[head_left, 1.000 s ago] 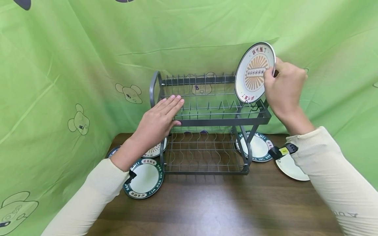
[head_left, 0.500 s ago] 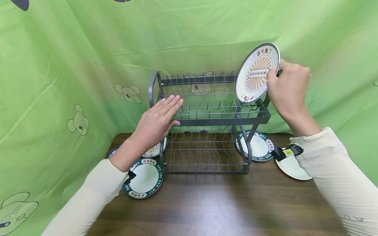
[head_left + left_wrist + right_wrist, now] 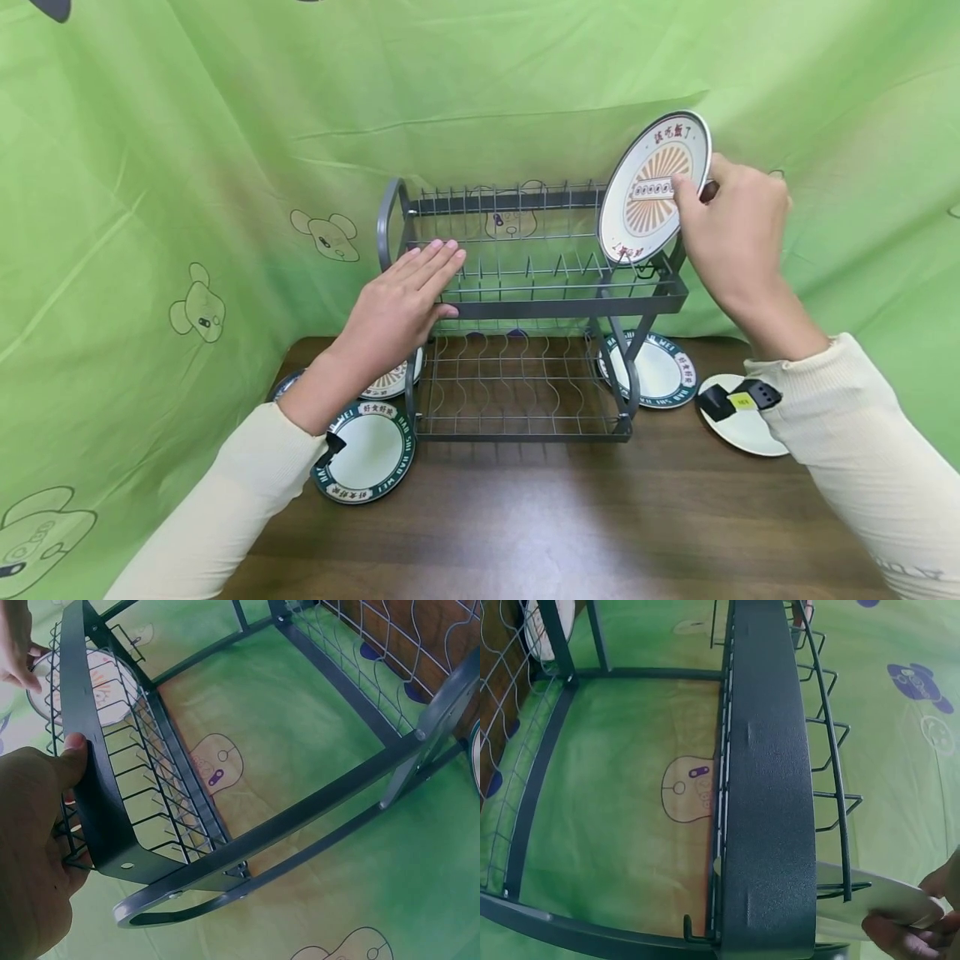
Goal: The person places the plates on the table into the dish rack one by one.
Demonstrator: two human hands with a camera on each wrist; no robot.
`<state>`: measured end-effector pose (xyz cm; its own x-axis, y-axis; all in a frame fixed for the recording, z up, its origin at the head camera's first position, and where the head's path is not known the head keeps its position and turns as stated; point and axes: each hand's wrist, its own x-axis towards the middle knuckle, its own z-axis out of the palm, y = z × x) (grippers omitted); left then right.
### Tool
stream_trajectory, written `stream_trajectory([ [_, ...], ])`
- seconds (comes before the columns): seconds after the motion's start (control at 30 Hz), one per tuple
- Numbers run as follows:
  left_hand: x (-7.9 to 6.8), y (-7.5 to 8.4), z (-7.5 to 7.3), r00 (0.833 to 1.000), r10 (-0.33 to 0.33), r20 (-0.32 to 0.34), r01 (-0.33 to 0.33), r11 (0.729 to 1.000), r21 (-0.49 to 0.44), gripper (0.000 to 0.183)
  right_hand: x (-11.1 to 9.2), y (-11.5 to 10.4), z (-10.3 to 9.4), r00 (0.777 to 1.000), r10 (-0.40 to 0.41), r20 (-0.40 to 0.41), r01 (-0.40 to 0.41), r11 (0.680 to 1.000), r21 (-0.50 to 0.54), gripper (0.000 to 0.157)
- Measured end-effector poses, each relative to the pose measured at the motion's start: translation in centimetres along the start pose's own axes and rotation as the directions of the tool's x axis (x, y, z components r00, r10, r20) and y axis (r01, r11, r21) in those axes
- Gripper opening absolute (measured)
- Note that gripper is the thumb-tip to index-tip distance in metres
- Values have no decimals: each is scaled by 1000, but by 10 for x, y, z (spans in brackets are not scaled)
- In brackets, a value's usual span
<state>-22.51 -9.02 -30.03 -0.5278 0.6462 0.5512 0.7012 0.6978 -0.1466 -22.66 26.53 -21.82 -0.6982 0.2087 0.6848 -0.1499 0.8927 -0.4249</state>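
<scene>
In the head view a grey two-tier dish rack (image 3: 555, 310) stands on the table. My left hand (image 3: 393, 304) holds the left end of its upper front rail, straight fingers over the top and thumb against the rail's front in the left wrist view. At the upper tier's right end, my right hand (image 3: 731, 225) grips a white plate (image 3: 637, 225) with an orange sunburst by its right edge, thumb on the printed face. The plate leans, its lower edge among the upper wires. The right wrist view catches this plate (image 3: 855, 896) beyond the rail, partly hidden.
Left of the rack lie a green-rimmed plate (image 3: 367, 458), a sunburst plate (image 3: 388, 383) and a partly hidden blue-rimmed plate (image 3: 288, 384). To the right are another green-rimmed plate (image 3: 660, 372) and a pale plate (image 3: 750, 429). Green cloth (image 3: 225, 125) hangs behind.
My right hand and the sunburst plate have shifted slightly right, the plate tilting a little more. The right thumb lies further onto its face than half a second ago. My left hand stays put.
</scene>
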Motion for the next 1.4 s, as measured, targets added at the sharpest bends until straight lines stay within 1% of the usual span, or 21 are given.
stream_trajectory([
  [0.07,0,0,0,1000,0,3,0,1000,-2,64,-1,1,-2,999,29,32,-29,1000,8,36],
  [0.1,0,0,0,1000,0,3,0,1000,-3,64,-3,2,-3,997,48,52,-49,999,11,41],
  [0.27,-1,0,0,1000,-9,14,9,1000,-8,65,-8,6,-5,980,122,156,-130,991,43,72],
  [0.33,-1,0,0,1000,-10,14,10,1000,-7,65,-12,9,-6,974,128,190,-143,987,71,81],
  [0.4,-2,-1,1,1000,-11,12,11,1000,-2,65,-15,12,-5,969,119,216,-143,985,100,84],
  [0.53,-2,-1,2,1000,-11,8,11,1000,4,64,-23,20,-3,968,87,236,-131,976,175,81],
  [0.63,-2,-1,2,1000,-11,14,11,1000,5,64,-30,29,-3,976,51,212,-100,968,231,76],
  [0.67,-2,-1,2,1000,-10,18,10,1000,5,64,-33,31,-3,980,29,196,-78,966,246,74],
  [0.73,-1,-1,2,1000,-11,25,10,1000,5,65,-39,38,-2,987,-44,153,2,965,261,68],
  [0.8,-1,-1,2,1000,-12,27,12,1000,4,65,-45,45,-1,984,-142,104,111,961,255,62],
  [0.83,-1,-1,3,1000,-13,25,13,1000,2,64,-48,49,0,977,-195,84,169,954,248,59],
  [0.9,-2,-2,4,1000,-13,17,13,1000,0,64,-54,58,3,951,-306,53,287,932,222,57],
  [0.97,-2,-2,5,1000,-10,5,10,1000,-3,64,-59,66,6,911,-410,41,397,900,182,61],
  [1.07,-3,-2,7,1000,7,-13,-7,1000,-8,64,-69,78,13,840,-542,22,533,833,145,73],
  [1.13,-4,-1,9,1000,15,-21,-15,1000,-10,64,-75,84,17,795,-606,5,599,787,144,72],
  [1.2,-5,-1,11,999,20,-28,-20,1000,-10,63,-80,89,20,765,-643,-17,637,754,158,67],
  [1.23,-5,-1,11,999,21,-34,-21,1000,-9,63,-82,90,22,756,-655,-29,650,743,163,64],
  [1.3,-6,-2,12,999,22,-44,-22,1000,-7,63,-84,91,24,743,-666,-69,666,724,181,58],
  [1.4,-6,-4,13,998,28,-62,-28,1000,-4,64,-86,87,28,742,-654,-145,669,711,216,52],
])
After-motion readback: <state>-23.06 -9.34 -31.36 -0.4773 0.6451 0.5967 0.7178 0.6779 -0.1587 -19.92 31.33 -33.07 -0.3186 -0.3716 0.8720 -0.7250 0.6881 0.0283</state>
